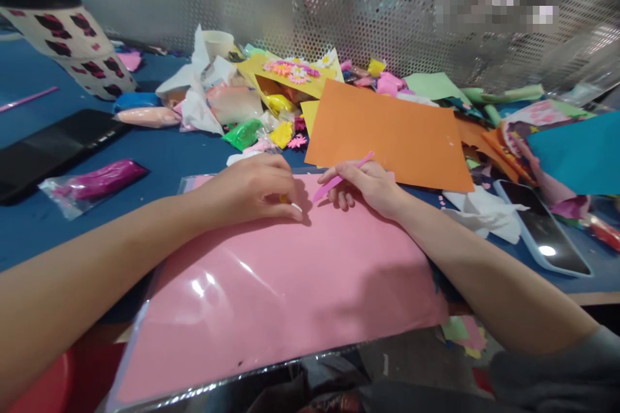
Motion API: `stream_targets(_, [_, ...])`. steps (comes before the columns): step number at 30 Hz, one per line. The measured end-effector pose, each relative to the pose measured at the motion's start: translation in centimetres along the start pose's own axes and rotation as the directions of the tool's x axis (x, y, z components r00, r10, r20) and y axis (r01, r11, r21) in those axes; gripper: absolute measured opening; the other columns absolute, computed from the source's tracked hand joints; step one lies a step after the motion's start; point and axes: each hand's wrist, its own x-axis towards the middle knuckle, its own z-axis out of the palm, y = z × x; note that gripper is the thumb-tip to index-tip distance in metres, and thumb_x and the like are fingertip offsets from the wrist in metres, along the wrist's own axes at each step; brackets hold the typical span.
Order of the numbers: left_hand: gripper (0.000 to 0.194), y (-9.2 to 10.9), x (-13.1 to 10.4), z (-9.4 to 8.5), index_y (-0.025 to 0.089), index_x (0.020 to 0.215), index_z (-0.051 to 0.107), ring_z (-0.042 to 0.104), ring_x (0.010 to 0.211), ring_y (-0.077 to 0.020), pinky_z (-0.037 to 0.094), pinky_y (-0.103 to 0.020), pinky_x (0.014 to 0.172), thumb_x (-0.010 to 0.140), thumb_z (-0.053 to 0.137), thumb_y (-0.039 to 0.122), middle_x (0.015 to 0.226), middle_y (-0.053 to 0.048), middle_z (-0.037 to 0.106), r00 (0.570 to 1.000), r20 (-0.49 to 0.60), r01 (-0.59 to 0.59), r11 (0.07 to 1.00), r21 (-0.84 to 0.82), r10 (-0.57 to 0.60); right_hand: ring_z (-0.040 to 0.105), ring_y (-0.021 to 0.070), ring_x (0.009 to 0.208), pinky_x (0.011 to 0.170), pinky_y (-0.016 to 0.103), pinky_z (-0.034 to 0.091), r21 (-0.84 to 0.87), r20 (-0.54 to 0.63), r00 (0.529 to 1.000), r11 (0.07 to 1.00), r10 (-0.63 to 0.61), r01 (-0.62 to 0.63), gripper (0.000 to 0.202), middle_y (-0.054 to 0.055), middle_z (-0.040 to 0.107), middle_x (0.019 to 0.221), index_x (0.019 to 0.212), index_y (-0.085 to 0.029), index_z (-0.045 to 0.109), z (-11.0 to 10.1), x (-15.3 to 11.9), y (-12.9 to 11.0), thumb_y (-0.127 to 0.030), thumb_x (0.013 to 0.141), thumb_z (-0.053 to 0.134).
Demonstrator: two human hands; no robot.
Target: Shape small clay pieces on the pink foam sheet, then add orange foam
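Observation:
My right hand [365, 186] is closed around a thin pink plastic modelling tool [334, 186], its pointed end aimed left and down. Across from it, my left hand [261, 188] has its fingers curled and pressed together. A small white bit [296, 207] shows at its fingertips, and a spot of yellow shows between the fingers; I cannot make out what either is. Both hands rest over a pink sheet [271, 284] in a clear, shiny plastic sleeve, which overhangs the table's front edge.
Orange sheets [387, 135] lie behind my right hand. Bagged coloured clay, tissues and paper scraps crowd the back along a perforated metal panel [339, 6]. A phone [542, 226] lies right; a purple clay packet [99, 181], a black device [53, 148] and a tumbler [72, 39] are left.

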Motion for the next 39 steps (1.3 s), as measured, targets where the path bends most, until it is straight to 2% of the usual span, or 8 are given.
stream_targets(5, [0.017, 0.32, 0.11, 0.07, 0.027, 0.087, 0.073, 0.058, 0.083, -0.0155, 0.042, -0.025, 0.076, 0.094, 0.059, 0.033, 0.086, 0.002, 0.075, 1.000, -0.010, 0.004, 1.000, -0.023, -0.004, 0.060, 0.0079, 0.050, 0.044, 0.019, 0.040, 0.010, 0.013, 1.000, 1.000, 0.002, -0.002, 0.040, 0.004, 0.071, 0.071, 0.098, -0.013, 0.072, -0.10, -0.19, 0.00, -0.049, 0.090, 0.059])
stream_targets(8, [0.014, 0.42, 0.13, 0.06, 0.029, 0.087, 0.074, 0.059, 0.084, -0.0147, 0.042, -0.025, 0.077, 0.091, 0.062, 0.037, 0.087, 0.004, 0.075, 1.000, 0.023, -0.006, 1.000, -0.013, 0.006, 0.062, 0.0086, 0.053, 0.047, 0.020, 0.044, 0.022, 0.031, 0.999, 1.000, 0.011, -0.012, 0.036, 0.005, 0.072, 0.075, 0.102, -0.014, 0.072, -0.26, -0.32, 0.17, -0.046, 0.090, 0.062])
stream_targets(13, [0.016, 0.52, 0.16, 0.03, 0.027, 0.089, 0.073, 0.060, 0.086, -0.0145, 0.042, -0.025, 0.079, 0.094, 0.059, 0.034, 0.089, 0.003, 0.075, 0.999, 0.037, 0.004, 1.000, -0.008, -0.004, 0.062, 0.0086, 0.057, 0.053, 0.021, 0.049, 0.067, 0.057, 0.998, 0.998, -0.020, 0.016, 0.029, 0.004, 0.073, 0.080, 0.105, -0.016, 0.073, -0.39, -0.37, 0.47, -0.039, 0.089, 0.065])
stream_targets(17, [0.019, 0.43, 0.14, 0.08, 0.029, 0.090, 0.074, 0.061, 0.088, -0.0154, 0.042, -0.028, 0.082, 0.093, 0.060, 0.041, 0.089, 0.003, 0.075, 0.999, 0.044, -0.027, 0.999, 0.033, 0.026, 0.061, 0.0090, 0.057, 0.053, 0.022, 0.049, 0.066, 0.059, 0.998, 0.998, -0.028, 0.024, 0.029, 0.004, 0.072, 0.079, 0.104, -0.016, 0.074, -0.32, -0.36, 0.38, -0.038, 0.087, 0.067])
stream_targets(23, [0.016, 0.00, -0.03, 0.41, 0.026, 0.098, 0.072, 0.058, 0.090, -0.0165, 0.043, -0.028, 0.082, 0.095, 0.056, 0.029, 0.093, 0.001, 0.074, 0.999, -0.009, -0.041, 0.997, 0.066, 0.041, 0.061, 0.0093, 0.058, 0.054, 0.023, 0.050, 0.087, 0.052, 0.999, 0.996, -0.001, -0.003, 0.029, 0.004, 0.071, 0.075, 0.102, -0.015, 0.074, -0.08, -0.39, -0.11, -0.037, 0.084, 0.069])
stream_targets(32, [0.028, -0.38, 0.13, 0.06, 0.025, 0.096, 0.073, 0.058, 0.090, -0.0171, 0.041, -0.027, 0.085, 0.096, 0.052, 0.044, 0.087, -0.001, 0.072, 0.999, 0.008, 0.032, 0.991, 0.128, -0.033, 0.062, 0.0092, 0.058, 0.054, 0.022, 0.051, 0.087, 0.053, 0.999, 0.996, 0.005, -0.009, 0.022, 0.003, 0.071, 0.074, 0.097, -0.016, 0.074, -0.17, -0.28, 0.05, -0.034, 0.085, 0.068])
stream_targets(39, [0.019, -0.29, 0.15, -0.09, 0.025, 0.095, 0.073, 0.059, 0.091, -0.0153, 0.042, -0.024, 0.085, 0.095, 0.056, 0.035, 0.093, 0.000, 0.073, 0.999, 0.020, 0.042, 0.999, 0.029, -0.042, 0.063, 0.0093, 0.060, 0.054, 0.021, 0.051, 0.123, 0.052, 0.999, 0.992, -0.001, -0.005, 0.021, 0.002, 0.071, 0.075, 0.097, -0.016, 0.074, -0.13, -0.42, -0.02, -0.032, 0.084, 0.070])
